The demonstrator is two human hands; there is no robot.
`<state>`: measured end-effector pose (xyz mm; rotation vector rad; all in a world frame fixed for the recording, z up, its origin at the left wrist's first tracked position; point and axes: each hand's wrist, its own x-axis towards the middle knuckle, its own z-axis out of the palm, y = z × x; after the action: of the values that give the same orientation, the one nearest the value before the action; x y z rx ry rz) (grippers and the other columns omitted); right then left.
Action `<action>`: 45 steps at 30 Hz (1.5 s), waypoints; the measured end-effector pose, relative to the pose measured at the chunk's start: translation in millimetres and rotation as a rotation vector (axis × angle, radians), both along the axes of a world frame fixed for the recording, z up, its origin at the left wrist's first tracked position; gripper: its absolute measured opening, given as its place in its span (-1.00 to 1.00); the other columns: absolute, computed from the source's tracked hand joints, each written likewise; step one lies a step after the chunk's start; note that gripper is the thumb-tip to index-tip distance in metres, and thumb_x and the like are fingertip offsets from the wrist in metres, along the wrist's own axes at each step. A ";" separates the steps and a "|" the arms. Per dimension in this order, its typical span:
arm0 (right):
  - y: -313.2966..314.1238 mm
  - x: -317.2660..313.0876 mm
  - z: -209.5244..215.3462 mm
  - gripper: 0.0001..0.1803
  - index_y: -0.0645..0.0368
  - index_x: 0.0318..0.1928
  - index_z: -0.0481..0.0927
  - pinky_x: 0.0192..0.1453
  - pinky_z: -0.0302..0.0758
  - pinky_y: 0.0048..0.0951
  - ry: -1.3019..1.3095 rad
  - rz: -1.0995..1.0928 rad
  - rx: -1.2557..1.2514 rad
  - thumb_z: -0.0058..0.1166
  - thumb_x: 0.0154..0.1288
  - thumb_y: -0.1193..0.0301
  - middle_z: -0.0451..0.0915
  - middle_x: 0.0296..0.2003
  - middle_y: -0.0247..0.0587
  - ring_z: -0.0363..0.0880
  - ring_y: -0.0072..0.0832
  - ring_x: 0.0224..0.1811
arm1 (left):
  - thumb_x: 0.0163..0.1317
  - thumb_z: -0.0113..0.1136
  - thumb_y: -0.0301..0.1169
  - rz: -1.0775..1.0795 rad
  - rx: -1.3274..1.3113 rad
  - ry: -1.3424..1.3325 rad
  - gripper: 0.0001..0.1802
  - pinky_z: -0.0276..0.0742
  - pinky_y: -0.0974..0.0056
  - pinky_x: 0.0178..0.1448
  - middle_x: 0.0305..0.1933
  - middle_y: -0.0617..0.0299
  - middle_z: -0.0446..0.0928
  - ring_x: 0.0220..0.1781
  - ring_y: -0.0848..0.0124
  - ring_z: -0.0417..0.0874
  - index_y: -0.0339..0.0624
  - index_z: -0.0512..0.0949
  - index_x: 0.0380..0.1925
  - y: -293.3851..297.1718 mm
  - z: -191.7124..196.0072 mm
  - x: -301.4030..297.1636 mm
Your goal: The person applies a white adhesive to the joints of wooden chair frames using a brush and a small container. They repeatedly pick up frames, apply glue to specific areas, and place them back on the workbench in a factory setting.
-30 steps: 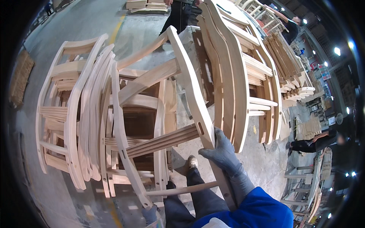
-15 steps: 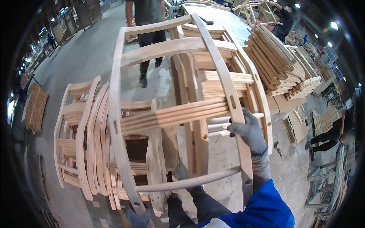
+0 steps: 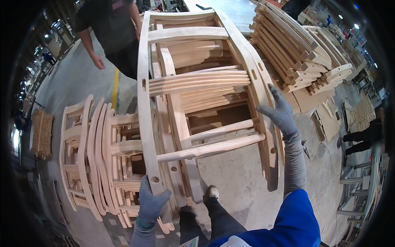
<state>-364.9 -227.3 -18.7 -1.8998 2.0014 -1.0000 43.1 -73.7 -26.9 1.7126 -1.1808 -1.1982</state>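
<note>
A pale wooden chair-back frame (image 3: pixel 188 33), with two curved side posts and several crosspieces, lies tilted in front of me against similar frames behind it. My left hand (image 3: pixel 151 201), in a grey glove, is closed round the lower end of its left post. At the right post, my right hand (image 3: pixel 282 113), also gloved in grey, has its thumb and fingers spread and rests against the wood. Under and behind this frame, the posts of another frame (image 3: pixel 181 123) show. Part of my right hand's fingertips is hard to make out against the posts.
More chair-back frames (image 3: pixel 84 131) stand in a row on the floor at the left. At the right, a tall stack of frames (image 3: pixel 288 49) rests by a pale table (image 3: pixel 230 12). A person in dark clothes (image 3: pixel 109 37) stands just beyond, at the upper left.
The frame has moved away from me and come down against the others. My right hand has loosened from its post, and my left hand has come into clear view. The person opposite now appears farther left.
</note>
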 end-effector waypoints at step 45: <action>-35.5 -38.4 -19.7 -0.17 0.29 0.27 0.17 0.32 0.20 -0.42 -0.204 0.090 -0.009 0.15 -0.10 0.51 0.31 0.20 0.00 0.25 -0.34 0.29 | -0.10 0.26 -0.41 -0.089 -0.187 -0.251 -0.09 0.36 0.21 0.22 0.11 -0.14 0.36 0.12 0.12 0.46 -0.44 0.03 0.25 -52.3 -39.7 -51.4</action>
<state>-403.3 -262.8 -38.4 -1.7942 1.7851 -1.1304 -8.3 -126.0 -66.6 1.7179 -1.4837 -0.9081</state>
